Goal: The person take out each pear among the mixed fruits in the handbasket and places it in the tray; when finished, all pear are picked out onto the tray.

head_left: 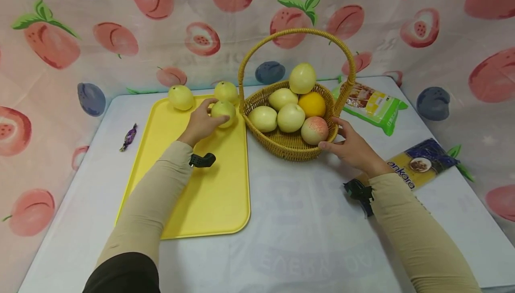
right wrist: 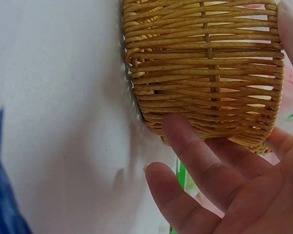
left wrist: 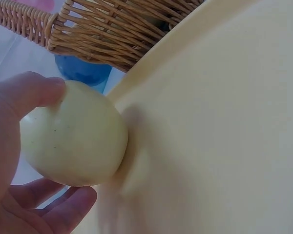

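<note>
The left hand (head_left: 202,122) has its grip around one pale green fruit (head_left: 224,113), thumb and fingers at opposite sides. This fruit is at the right edge of the yellow tray (head_left: 205,203), near the wicker basket (head_left: 287,151); whether it touches the tray, I cannot surely tell. The right hand (head_left: 354,149) holds the basket at its right side. In the basket lie an orange (head_left: 312,104), a peach (head_left: 315,130) and four pale fruits (head_left: 291,118).

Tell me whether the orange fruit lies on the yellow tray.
No, the orange fruit lies in the wicker basket, to the right of the yellow tray.
</note>
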`<state>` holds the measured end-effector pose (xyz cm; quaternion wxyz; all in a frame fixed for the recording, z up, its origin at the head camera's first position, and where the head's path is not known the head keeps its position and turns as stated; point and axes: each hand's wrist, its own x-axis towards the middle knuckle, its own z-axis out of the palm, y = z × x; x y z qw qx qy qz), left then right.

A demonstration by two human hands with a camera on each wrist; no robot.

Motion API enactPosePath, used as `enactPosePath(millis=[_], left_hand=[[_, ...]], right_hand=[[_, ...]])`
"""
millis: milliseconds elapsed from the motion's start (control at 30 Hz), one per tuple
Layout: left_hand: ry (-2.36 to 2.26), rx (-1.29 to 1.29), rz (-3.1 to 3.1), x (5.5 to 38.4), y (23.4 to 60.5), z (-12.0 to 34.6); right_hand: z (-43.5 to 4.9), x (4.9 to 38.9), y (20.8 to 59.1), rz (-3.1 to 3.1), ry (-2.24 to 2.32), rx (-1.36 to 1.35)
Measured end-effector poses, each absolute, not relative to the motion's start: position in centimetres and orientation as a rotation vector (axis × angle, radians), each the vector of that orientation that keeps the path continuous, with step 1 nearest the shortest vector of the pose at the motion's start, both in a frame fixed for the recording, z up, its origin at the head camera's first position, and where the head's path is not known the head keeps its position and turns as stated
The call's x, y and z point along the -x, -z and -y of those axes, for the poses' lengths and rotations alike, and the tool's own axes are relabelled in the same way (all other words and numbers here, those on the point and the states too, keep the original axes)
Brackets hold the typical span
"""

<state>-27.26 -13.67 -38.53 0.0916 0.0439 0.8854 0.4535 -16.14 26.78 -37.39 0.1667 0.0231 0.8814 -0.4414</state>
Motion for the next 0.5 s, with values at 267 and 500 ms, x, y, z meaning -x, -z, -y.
enactPosePath(millis=[267, 500], left_hand=[[-1.349, -0.107, -2.610, 27.72, 39.17, 13.58], [-1.388, -0.081, -2.561, 27.95, 39.25, 13.44]], right_hand=[[-26.67, 16.20, 37.54, -2.510, 1.249, -0.074], [-26.82, 16.11, 37.55, -2.528, 1.236, -0.076]])
